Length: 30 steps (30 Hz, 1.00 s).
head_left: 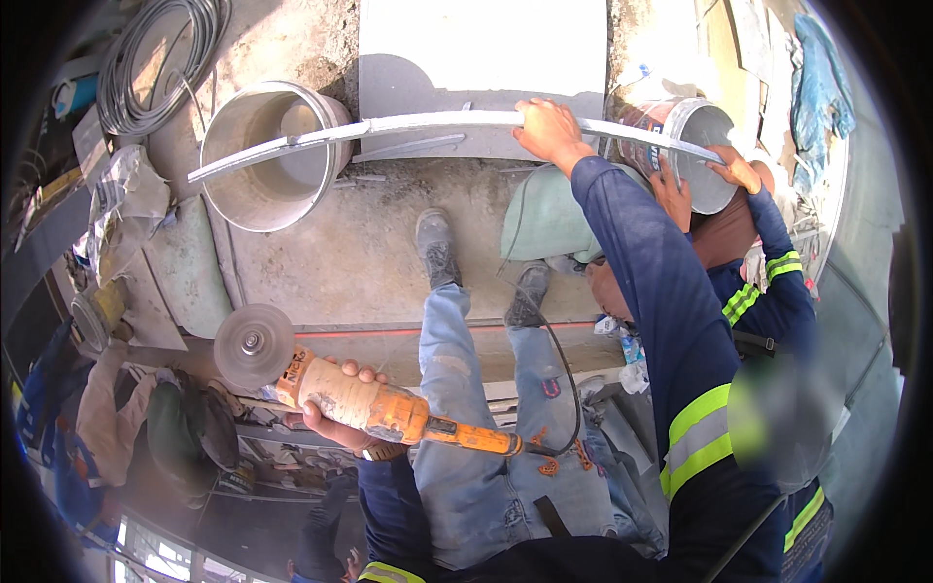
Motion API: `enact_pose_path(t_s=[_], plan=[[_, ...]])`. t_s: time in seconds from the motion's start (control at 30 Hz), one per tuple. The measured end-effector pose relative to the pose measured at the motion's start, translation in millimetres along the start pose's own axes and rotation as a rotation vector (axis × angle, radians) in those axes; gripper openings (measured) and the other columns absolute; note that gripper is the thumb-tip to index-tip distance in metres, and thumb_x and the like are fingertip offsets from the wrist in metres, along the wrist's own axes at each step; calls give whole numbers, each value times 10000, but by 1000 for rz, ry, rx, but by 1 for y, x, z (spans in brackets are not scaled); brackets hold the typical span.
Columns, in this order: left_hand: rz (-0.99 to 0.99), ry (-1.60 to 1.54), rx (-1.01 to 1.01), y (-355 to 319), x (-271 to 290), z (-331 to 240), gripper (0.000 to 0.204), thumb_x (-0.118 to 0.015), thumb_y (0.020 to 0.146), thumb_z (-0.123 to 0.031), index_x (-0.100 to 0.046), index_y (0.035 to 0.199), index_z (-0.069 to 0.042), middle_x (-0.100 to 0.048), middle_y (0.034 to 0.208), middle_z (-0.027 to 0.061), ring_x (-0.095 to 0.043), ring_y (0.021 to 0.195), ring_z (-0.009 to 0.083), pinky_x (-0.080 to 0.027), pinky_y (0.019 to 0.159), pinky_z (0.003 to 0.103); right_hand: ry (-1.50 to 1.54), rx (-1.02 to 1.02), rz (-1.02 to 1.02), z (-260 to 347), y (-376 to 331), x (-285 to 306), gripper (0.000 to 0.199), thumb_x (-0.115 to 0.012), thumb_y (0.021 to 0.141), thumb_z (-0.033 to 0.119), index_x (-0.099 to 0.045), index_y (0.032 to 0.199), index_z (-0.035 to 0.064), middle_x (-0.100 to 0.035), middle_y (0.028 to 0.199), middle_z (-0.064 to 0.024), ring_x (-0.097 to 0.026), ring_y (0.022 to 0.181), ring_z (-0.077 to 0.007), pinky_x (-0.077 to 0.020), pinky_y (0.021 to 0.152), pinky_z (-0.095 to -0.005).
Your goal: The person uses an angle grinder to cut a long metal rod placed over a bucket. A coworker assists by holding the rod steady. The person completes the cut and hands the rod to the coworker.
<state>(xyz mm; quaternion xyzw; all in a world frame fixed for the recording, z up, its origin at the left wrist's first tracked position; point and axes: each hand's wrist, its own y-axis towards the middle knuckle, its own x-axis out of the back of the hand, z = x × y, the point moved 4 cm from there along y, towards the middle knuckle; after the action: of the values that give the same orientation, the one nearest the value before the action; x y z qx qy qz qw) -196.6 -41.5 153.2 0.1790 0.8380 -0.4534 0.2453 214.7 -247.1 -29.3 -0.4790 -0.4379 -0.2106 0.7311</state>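
My left hand (pixel 340 418) is wrapped round the body of an orange angle grinder (pixel 394 416). The grinder's round grey disc (pixel 255 352) points to the upper left, apart from the strip; whether it spins I cannot tell. From the grinder's tail a dark cord (pixel 577 408) loops upward. Farther off, my right hand (pixel 549 131) grips a long, thin, grey-white strip (pixel 428 123) near its middle. Its left part passes over a large pale bucket (pixel 328 185). At the strip's right end a co-worker's hand (pixel 737 171) holds it, with their other hand (pixel 671 199) close beneath.
A second bucket (pixel 714 126) lies tilted by the co-worker (pixel 768 282). Beyond the strip is a pale slab (pixel 476 49) with offcuts (pixel 408 148) at its near edge. Coiled cable (pixel 121 83) lies far left. A green sack (pixel 544 214) lies beside my shoes (pixel 437 243).
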Motion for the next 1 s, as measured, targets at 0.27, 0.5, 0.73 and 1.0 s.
enact_pose_path(t_s=[0.27,0.5,0.73,1.0], plan=[[110,42,29,2,8,-6,694,-584,912,-550,-445,1346,-27,-596,1112,156,-634,961,313,-552,832,490,10,-22,89,14,3,-2,441,-706,871,332,-637,1242,104,-614,1366,-163,-513,1345,-371,-346,1162,-539],[155,41,83,2,-2,-2,691,-636,891,-530,-438,1321,-27,-565,1127,143,-605,996,303,-524,890,492,-1,-49,-25,3,-5,-22,353,-669,904,322,-675,1183,105,-633,1327,-144,-528,1319,-358,-357,1146,-535],[146,15,103,0,-5,3,696,-632,887,-546,-442,1306,-23,-576,1122,145,-616,994,298,-539,876,481,20,-66,-67,-1,-9,-24,334,-657,913,328,-684,1178,127,-649,1296,-130,-518,1329,-337,-377,1109,-519],[64,5,54,-2,-5,4,688,-619,881,-566,-471,1297,-39,-600,1075,146,-636,937,303,-559,819,485,36,-76,41,5,-8,-12,276,-663,921,343,-718,1134,175,-683,1235,-75,-564,1246,-286,-375,1036,-473]])
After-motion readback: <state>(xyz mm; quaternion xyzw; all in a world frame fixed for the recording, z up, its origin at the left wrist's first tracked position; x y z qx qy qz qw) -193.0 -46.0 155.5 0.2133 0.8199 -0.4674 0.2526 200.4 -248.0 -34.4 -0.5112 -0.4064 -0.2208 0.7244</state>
